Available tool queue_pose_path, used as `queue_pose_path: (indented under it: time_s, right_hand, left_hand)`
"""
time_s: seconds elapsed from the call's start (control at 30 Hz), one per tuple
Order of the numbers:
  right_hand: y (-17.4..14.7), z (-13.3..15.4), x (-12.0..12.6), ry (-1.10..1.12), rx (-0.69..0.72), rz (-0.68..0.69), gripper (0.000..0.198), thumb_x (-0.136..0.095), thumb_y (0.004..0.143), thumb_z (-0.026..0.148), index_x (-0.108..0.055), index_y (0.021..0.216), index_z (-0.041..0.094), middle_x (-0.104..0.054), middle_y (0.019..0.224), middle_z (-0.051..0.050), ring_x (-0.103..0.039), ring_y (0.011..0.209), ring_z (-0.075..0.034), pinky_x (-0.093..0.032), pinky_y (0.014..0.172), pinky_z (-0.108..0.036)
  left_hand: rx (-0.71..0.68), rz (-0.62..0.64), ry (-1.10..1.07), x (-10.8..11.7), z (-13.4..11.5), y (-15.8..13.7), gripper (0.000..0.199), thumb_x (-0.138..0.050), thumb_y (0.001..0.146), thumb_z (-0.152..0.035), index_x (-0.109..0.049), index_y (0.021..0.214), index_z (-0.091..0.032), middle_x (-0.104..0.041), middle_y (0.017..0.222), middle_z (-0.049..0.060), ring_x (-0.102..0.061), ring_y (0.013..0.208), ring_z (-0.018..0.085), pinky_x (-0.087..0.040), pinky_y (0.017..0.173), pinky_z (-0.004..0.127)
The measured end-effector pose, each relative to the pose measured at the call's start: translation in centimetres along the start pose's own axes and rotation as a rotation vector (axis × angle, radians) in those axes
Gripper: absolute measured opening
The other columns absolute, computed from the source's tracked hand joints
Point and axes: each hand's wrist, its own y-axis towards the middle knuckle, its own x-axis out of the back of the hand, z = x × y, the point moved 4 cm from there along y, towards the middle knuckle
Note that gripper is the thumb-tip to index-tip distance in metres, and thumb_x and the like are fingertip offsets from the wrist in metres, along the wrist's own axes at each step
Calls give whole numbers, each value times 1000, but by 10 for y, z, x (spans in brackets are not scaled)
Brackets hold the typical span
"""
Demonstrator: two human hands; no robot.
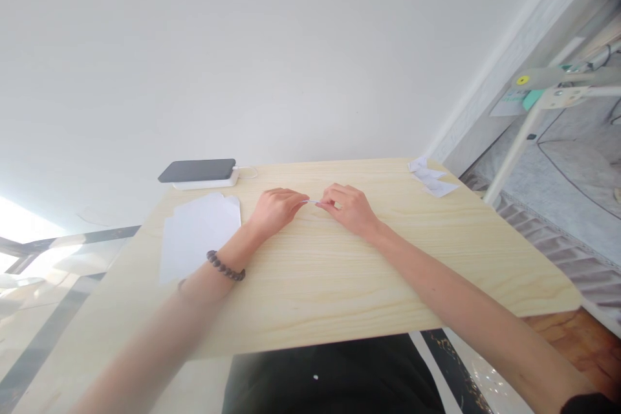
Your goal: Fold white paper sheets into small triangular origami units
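Over the middle of the wooden table [310, 297], my left hand [277, 210] and my right hand [350, 208] face each other. Stretched between their fingertips is a small, thin strip of white paper [313, 201]. Both hands are closed in a pinch, one at each end of the strip. Most of the strip is hidden by my fingers, so any folds in it cannot be made out. Close to my left forearm, which wears a dark beaded bracelet, lies a stack of white paper sheets [198, 233].
A dark phone [198, 170] rests on a white block with a cable at the back left. Several folded paper pieces [431, 178] lie at the back right corner. A wall [291, 58] rises behind the table, and a white metal frame [517, 149] stands to the right.
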Motion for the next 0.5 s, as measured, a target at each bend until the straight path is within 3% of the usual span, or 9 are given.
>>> queue_pose_path:
  time_s: [0.17, 0.33, 0.5]
  right_hand:
    - [0, 2, 2, -42, 7, -27, 23, -43, 84, 32, -49, 67, 18, -57, 77, -2, -49, 65, -11, -35, 64, -24]
    - [0, 1, 3, -81, 7, -33, 21, -40, 85, 27, -51, 70, 19, -57, 80, -4, -49, 66, -12, -35, 65, -25]
    - [0, 0, 4, -89, -7, -19, 19, -40, 84, 23, -52, 71, 19, -57, 80, -4, -49, 68, -13, -36, 67, -26]
  left_hand:
    - [129, 36, 23, 1, 1, 0, 24, -45, 84, -34, -62, 95, -22, -68, 84, 2, -63, 75, 15, -44, 64, 24]
    - [304, 111, 12, 2, 7, -2, 43, -45, 79, -49, -52, 113, -23, -67, 91, 4, -63, 73, 18, -44, 66, 26]
    - [336, 110, -205, 2, 3, -1, 41, -37, 84, -45, -53, 111, -18, -65, 92, 6, -59, 81, 17, -44, 73, 28]
